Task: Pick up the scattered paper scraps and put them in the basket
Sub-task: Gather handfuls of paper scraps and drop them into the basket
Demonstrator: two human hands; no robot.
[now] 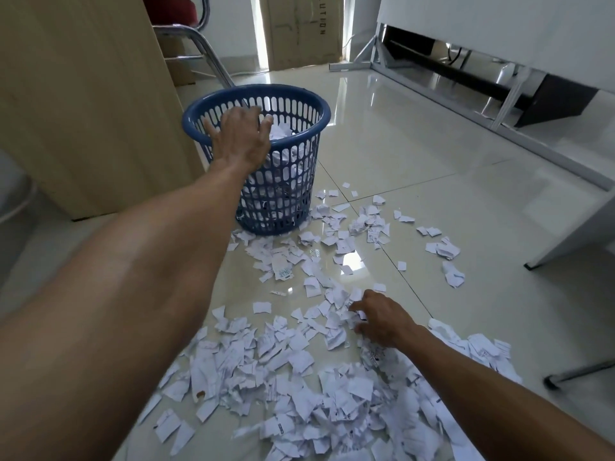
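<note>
Blue basket (pixel 324 111) partly behind left grip (pixel 240 138)

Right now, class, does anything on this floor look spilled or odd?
Yes. Torn paper scraps lie spilled over the tiled floor, from the foot of the blue basket toward the viewer. The basket stands upright and holds some paper already.

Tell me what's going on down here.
A person is clearing torn paper scraps off the tiled floor. The left hand is spread over the blue basket, which already holds crumpled paper. The right hand is grabbing scraps from the pile. Most scraps are on the floor.
</note>
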